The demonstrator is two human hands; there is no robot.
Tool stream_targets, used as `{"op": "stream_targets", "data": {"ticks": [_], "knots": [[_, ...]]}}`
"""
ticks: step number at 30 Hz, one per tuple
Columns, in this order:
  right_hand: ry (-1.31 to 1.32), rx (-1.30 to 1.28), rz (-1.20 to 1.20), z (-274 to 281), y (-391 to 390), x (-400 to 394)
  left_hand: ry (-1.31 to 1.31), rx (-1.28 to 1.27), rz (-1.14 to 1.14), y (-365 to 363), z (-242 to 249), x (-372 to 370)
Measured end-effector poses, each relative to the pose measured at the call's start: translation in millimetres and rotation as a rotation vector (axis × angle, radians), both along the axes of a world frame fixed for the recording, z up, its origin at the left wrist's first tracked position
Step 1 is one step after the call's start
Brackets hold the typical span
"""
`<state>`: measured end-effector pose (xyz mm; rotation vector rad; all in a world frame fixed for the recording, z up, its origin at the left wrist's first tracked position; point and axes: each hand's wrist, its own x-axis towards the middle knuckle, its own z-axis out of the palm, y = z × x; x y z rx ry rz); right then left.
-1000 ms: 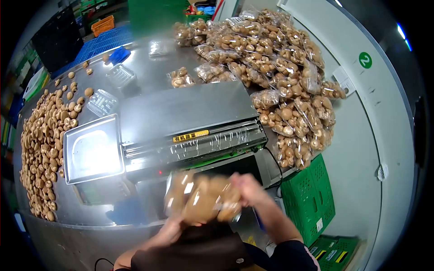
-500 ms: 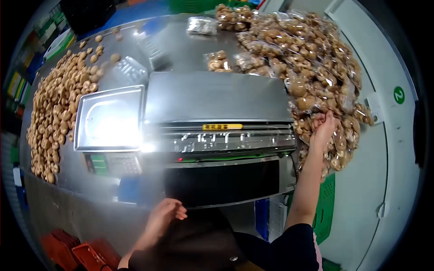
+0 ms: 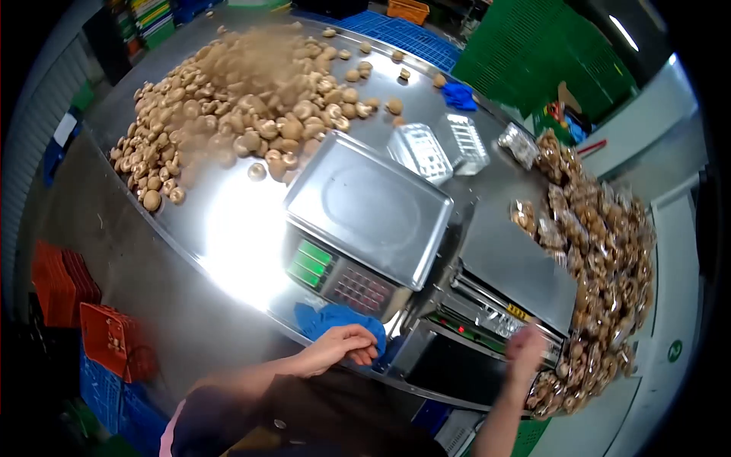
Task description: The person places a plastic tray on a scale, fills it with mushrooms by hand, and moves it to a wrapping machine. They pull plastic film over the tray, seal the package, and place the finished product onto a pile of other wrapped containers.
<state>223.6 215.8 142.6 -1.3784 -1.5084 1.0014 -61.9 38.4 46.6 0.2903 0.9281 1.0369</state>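
Observation:
My left hand is loosely curled, fingers together, with nothing showing in it. It overlaps a crumpled blue cloth-like item at the front edge of the scale. My right hand is blurred by motion above the right end of the film-sealing machine, its fingers smeared. Left of that machine stands the weighing scale, its flat metal pan bare and its green display facing me. Past the machine lies a heap of bagged mushrooms.
Loose mushrooms cover the far left of the steel table. Clear plastic trays lie behind the scale, near another blue item. Red crates stand on the floor at left, and green crates rise behind the table.
The view has swung left, bringing the mushroom pile and scale towards the middle. My right hand has left the bagged mushrooms and moved back over the machine. My left hand is now by the blue item.

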Motion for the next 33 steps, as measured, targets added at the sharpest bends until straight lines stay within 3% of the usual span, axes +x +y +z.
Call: {"op": "stream_targets", "data": {"ticks": [1,3,5,6,9,12,14,16,20,22,24,27,30,33], "knots": [[-0.092,-0.041,0.177,-14,-9,-32,0.013,-0.006,0.034,-5,-5,-21],[-0.353,0.046,0.309,-5,-23,-122,0.074,-0.014,0.114,-18,-8,-62],[-0.135,-0.085,0.37,-12,-19,-180,0.094,-0.024,0.196,-34,7,-104],[-0.215,-0.037,0.392,-10,-10,-204,0.134,-0.034,0.229,-40,8,-126],[-0.136,0.016,0.427,-41,46,-248,0.229,-0.05,0.348,-65,-2,-178],[-0.45,0.371,0.34,-60,117,-274,0.359,-0.128,0.499,-83,-2,-219],[-0.553,0.374,0.269,-82,170,-279,0.462,-0.085,0.645,-98,-2,-239],[-0.742,0.496,0.309,-113,231,-276,0.774,-0.123,0.83,-117,-38,-261],[-0.962,0.329,0.419,-171,314,-258,1.339,-0.118,1.079,-138,-37,-337],[-0.968,0.1,0.445,-174,320,-268,1.524,-0.069,1.221,-141,-47,-393],[-1.021,0.031,0.457,-141,298,-292,1.445,-0.279,1.293,-136,-46,-441],[-1.046,0.069,0.478,-141,296,-289,1.916,-0.582,1.059,-140,-94,-524],[-1.034,0.126,0.488,-143,296,-288,1.816,-0.993,0.741,-98,-98,-547],[-0.996,0.123,0.466,-146,295,-292,1.707,-0.836,0.998,-64,-103,-548]]}}
